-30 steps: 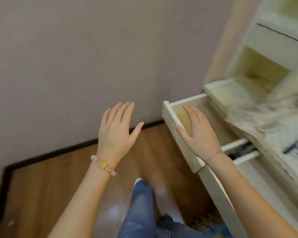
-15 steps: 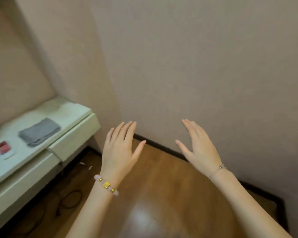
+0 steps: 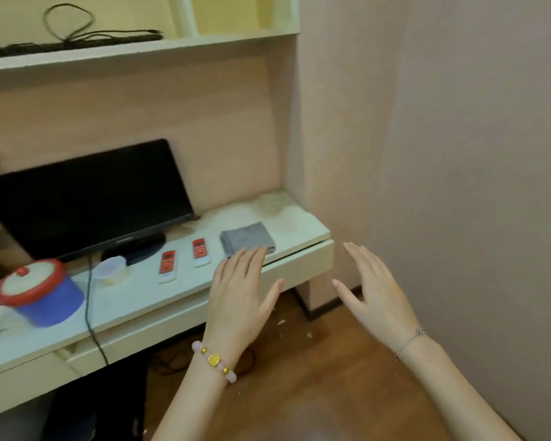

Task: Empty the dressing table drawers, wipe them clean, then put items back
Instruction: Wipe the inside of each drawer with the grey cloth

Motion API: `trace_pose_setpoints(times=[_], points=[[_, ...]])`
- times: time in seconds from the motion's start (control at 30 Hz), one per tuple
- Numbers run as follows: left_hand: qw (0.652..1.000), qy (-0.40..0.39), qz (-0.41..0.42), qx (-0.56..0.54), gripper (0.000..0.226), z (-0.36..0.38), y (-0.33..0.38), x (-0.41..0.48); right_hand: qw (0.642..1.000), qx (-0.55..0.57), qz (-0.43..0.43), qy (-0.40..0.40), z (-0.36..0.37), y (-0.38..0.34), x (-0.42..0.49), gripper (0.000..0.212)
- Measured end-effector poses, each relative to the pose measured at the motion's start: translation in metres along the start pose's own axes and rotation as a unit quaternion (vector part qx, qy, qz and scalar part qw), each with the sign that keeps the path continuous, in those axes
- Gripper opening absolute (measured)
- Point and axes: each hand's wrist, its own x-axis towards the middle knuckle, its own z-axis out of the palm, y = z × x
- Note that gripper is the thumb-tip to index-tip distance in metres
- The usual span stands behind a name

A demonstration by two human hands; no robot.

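A folded grey cloth [image 3: 247, 238] lies on the cream desk top [image 3: 303, 229], near its right end. My left hand [image 3: 240, 292], with a bead bracelet on the wrist, hovers open just in front of the cloth, fingertips at its near edge; I cannot tell whether they touch. My right hand [image 3: 377, 292] is open in the air beside the wall, holding nothing. Shut cream drawer fronts [image 3: 172, 323] run under the desk top. The dressing table is out of view.
On the desk stand a black monitor [image 3: 86, 198], two red remotes [image 3: 201, 251], a small white tub [image 3: 112, 270] and a blue container with a red lid [image 3: 42, 294]. A black cable [image 3: 91, 316] hangs over the front edge. Pink wall on the right, wooden floor [image 3: 325, 383] below.
The view has swung left, from the open dressing table drawer across the wall to this desk. Both hands stayed open and raised; the left hand now reaches the grey cloth.
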Motion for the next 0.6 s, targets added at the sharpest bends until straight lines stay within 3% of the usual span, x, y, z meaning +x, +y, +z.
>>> trace_pose_setpoints(times=[0.6], points=[[0.970, 0.017, -0.232, 0.069, 0.059, 0.076, -0.058, 0.087, 0.974, 0.051, -0.143, -0.168, 0.098, 0.052, 0.204, 0.059]])
